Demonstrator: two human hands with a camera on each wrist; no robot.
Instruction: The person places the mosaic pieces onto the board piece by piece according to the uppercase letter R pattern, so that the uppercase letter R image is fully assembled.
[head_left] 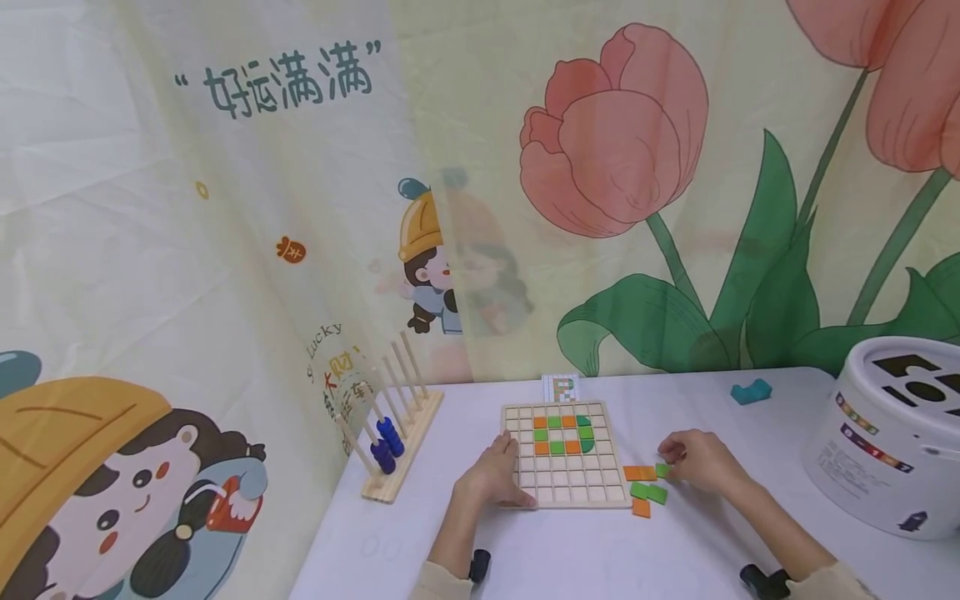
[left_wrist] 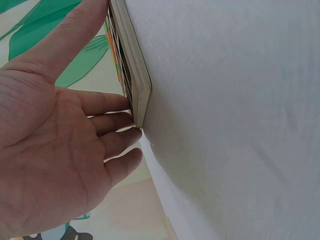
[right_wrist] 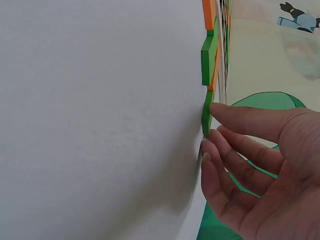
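Observation:
A square wooden grid board (head_left: 566, 479) lies on the table, with orange and green tiles (head_left: 555, 447) set in a ring, its right corners rounded green. My left hand (head_left: 491, 471) rests at the board's near left corner, fingers along the left side and thumb by the front edge. In the left wrist view its straight fingers (left_wrist: 117, 142) touch the board's edge (left_wrist: 137, 75). Right of the board, my right hand (head_left: 701, 462) pinches a green tile (right_wrist: 207, 117) between thumb and fingertips, close over the table. Loose orange tiles (head_left: 640, 473) and green tiles (head_left: 648, 492) lie beside it.
A wooden rack with upright pegs (head_left: 405, 450) and dark blue beads (head_left: 386, 446) stands on the left. Behind the board is a small pattern card (head_left: 561, 387). A teal piece (head_left: 751, 392) lies at the back right, near a large white bucket (head_left: 892, 450). A printed curtain (head_left: 480, 125) backs the table.

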